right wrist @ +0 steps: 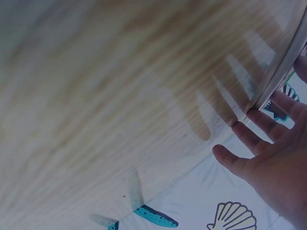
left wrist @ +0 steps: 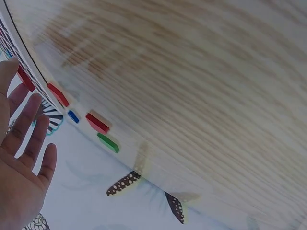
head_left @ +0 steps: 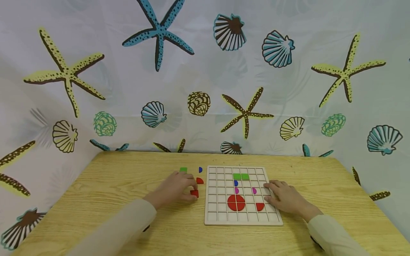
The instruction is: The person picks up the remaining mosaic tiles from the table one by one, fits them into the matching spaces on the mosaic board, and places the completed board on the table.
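Note:
A red, squarish tile [head_left: 194, 193] is pinched between the thumb and forefinger of my left hand [head_left: 174, 188], just left of the white grid board [head_left: 211, 217]. In the left wrist view, this red tile [left wrist: 25, 79] sits by the thumb, while the other fingers spread away. My right hand [head_left: 286, 197] rests at the board's right edge with fingers extended, thumb and fingertips touching the rim. On the board lie green squares [head_left: 237, 176], a blue half-circle [head_left: 236, 183], magenta half-circles [head_left: 254, 191], a red circle of quarter pieces [head_left: 236, 203] and a lone red quarter [head_left: 259, 206].
Beyond the left hand lie a red quarter piece [head_left: 199, 180], a blue half-circle [head_left: 200, 169] and a green square [head_left: 183, 170]. Another red piece [left wrist: 98, 123] shows in the left wrist view. A shell-and-starfish cloth [head_left: 192, 135] hangs behind the wooden table [head_left: 128, 170].

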The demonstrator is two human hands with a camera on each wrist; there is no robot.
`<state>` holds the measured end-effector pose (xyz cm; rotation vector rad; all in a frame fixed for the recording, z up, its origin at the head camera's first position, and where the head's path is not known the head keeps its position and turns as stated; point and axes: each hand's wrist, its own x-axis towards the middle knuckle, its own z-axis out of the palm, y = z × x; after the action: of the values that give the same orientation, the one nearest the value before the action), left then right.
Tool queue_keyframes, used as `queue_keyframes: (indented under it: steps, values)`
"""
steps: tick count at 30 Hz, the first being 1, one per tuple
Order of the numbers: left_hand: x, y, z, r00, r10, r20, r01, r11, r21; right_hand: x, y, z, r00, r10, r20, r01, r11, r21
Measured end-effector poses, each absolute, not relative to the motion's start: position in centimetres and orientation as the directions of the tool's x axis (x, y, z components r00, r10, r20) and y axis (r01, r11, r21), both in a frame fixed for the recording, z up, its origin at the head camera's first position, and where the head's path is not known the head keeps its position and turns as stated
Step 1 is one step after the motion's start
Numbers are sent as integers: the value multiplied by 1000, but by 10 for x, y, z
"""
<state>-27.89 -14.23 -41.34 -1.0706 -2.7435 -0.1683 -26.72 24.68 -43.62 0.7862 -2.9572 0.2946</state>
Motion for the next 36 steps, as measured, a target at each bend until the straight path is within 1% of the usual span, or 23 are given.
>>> queue_keyframes:
  steps: [16, 27, 31, 36]
  values:
    - [-271, -94, -411, -702, 701, 123, 712, 695, 102, -269, 247, -438, -873, -476, 107, -488, 857, -166]
    - [-267, -59, -414, -670, 731, 133, 742, 665, 85, -268, 247, -437, -874, -474, 111, -486, 857, -171]
    - [-268, -47, -417, -653, 743, 151, 755, 653, 52, -267, 246, -436, -873, -474, 110, -487, 857, -170]
    - [-269, -34, -418, -614, 764, 199, 783, 621, 33, -267, 246, -435, -873, -474, 112, -487, 857, -167]
